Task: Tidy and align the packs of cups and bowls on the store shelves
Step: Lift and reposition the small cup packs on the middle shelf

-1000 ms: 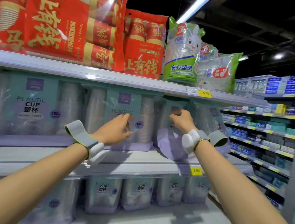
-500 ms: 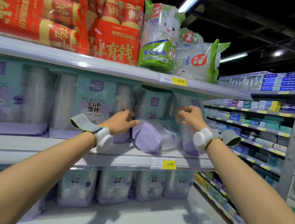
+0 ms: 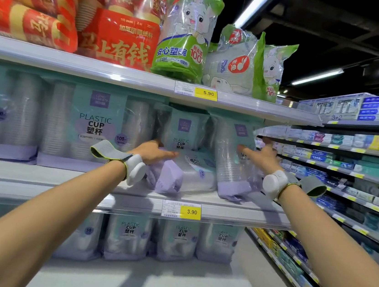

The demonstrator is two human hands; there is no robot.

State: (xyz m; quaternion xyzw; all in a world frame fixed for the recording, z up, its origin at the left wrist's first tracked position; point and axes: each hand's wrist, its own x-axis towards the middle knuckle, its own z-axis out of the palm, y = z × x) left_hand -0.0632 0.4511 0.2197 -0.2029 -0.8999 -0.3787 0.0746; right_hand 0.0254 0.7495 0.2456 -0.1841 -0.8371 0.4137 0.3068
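On the middle shelf (image 3: 81, 199) a small pack of plastic cups (image 3: 187, 171) lies on its side, purple end toward me. My left hand (image 3: 152, 153) rests flat on top of it, fingers straight. To its right a taller clear cup pack (image 3: 234, 158) with a purple base stands tilted. My right hand (image 3: 261, 155) presses against that pack's right side with fingers spread. Another upright small pack (image 3: 183, 128) stands behind the fallen one. Large teal "PLASTIC CUP" packs (image 3: 95, 127) fill the shelf to the left.
The top shelf carries red paper-cup packs (image 3: 117, 20) and green rabbit-print bowl packs (image 3: 188, 31), one (image 3: 236, 61) leaning. Several small cup packs (image 3: 176, 239) line the lower shelf. Yellow price tags (image 3: 191, 211) mark the shelf edges. An aisle of boxed goods (image 3: 348, 167) runs on the right.
The view has swung right along the shelf. My right hand let go of the pack's top and now lies open against its side; my left hand has moved onto the fallen pack.
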